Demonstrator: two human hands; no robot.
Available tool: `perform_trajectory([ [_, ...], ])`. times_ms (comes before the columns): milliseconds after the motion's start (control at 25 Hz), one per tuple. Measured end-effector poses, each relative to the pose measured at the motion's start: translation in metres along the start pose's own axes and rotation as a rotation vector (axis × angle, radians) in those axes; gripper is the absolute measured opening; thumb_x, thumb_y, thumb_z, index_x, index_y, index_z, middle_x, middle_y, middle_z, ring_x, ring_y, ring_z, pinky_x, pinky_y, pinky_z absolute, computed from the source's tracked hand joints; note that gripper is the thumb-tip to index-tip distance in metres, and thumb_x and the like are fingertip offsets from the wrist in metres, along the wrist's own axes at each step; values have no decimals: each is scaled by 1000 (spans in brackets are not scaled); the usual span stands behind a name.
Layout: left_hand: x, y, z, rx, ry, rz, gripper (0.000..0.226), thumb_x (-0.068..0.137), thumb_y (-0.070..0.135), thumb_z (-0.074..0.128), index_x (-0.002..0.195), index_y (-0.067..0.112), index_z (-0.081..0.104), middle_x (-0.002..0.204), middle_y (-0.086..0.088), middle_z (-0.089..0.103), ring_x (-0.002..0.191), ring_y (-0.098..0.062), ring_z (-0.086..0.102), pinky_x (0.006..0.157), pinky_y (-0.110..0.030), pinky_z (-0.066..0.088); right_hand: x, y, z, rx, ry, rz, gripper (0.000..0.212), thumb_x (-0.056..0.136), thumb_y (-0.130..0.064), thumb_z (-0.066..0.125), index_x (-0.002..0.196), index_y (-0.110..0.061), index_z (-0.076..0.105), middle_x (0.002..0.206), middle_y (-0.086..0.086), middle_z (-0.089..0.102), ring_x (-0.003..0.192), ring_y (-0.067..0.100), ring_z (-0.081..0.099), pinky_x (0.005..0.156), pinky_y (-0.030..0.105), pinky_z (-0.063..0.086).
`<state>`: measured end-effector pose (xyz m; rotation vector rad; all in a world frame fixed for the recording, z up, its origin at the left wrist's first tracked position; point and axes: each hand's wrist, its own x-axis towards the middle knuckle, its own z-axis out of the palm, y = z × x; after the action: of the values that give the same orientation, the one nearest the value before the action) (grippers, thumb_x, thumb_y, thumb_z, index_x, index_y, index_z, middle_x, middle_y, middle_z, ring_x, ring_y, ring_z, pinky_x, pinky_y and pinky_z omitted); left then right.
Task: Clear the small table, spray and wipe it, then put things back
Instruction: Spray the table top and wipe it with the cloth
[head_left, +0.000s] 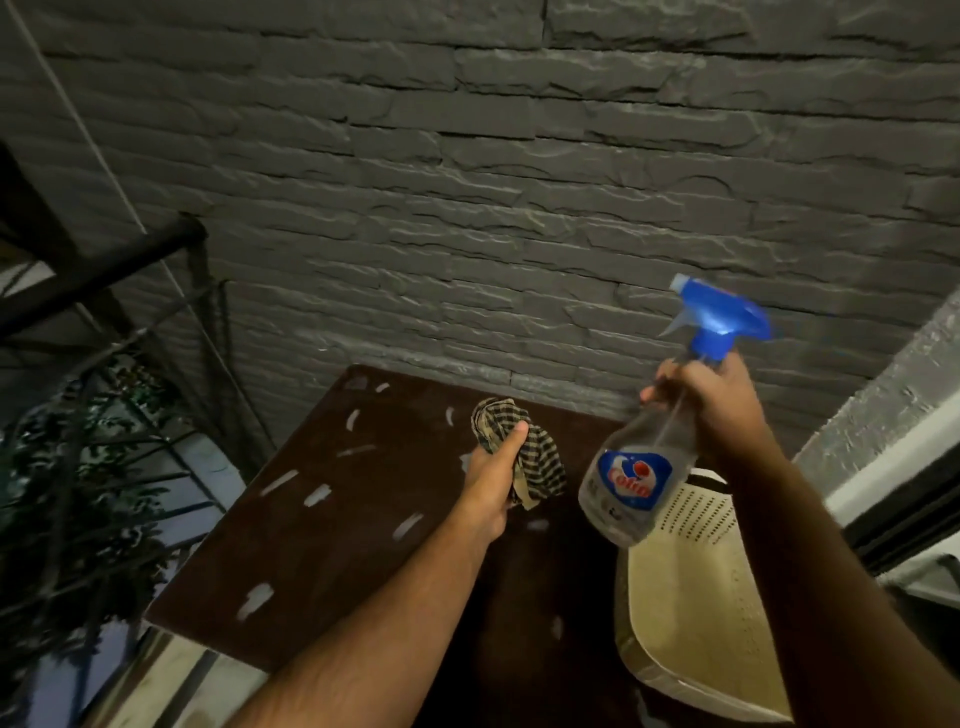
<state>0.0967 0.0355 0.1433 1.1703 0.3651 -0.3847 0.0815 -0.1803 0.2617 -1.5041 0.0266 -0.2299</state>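
I see left hand (493, 475) fingers curled tight round the checked cloth (519, 449) above the brown worktop (322, 519) centre, right hand (711, 400) gripping the tilted spray bottle (636, 478) neck at 3 o'clock, beside a cream chair (691, 587).

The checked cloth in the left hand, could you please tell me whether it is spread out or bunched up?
Bunched up: the left hand grips the checked cloth as a crumpled wad above the table.

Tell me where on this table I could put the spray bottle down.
The dark table is bare apart from pale streaks: its left half, from the wall to the near edge, is free. The right edge is tighter, against the cream chair, under the bottle.
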Motion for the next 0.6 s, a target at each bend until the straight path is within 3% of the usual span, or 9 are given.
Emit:
perform_trajectory([
  [120, 18, 17, -50, 29, 48, 7, 35, 84, 45, 68, 112, 25, 63, 99, 0, 74, 96, -21, 69, 85, -45, 55, 8, 15, 73, -179, -139, 123, 40, 71, -16, 73, 103, -1, 55, 75, 11, 61, 66, 23, 61, 60, 31, 54],
  [240, 40, 39, -118, 53, 110, -8, 35, 83, 46, 68, 110, 23, 64, 100, -2, 73, 96, -23, 68, 87, -48, 54, 17, 42, 151, -333, -167, 276, 25, 80, -1, 67, 102, 6, 56, 77, 17, 60, 65, 24, 58, 56, 27, 50],
  [400, 66, 68, -218, 61, 217, -19, 42, 81, 46, 71, 114, 20, 64, 103, -3, 72, 97, -24, 67, 85, -44, 55, 34, 84, 234, -434, -240, 440, 27, 78, -6, 71, 103, -4, 61, 86, 14, 68, 76, 27, 65, 69, 36, 57],
  [600, 91, 102, -306, 29, 316, -47, 44, 83, 45, 69, 120, 23, 58, 109, -4, 68, 99, -25, 64, 77, -41, 55, 43, 111, 323, -431, -242, 480, 29, 82, -11, 69, 108, -12, 58, 90, 6, 66, 75, 16, 65, 61, 24, 51],
])
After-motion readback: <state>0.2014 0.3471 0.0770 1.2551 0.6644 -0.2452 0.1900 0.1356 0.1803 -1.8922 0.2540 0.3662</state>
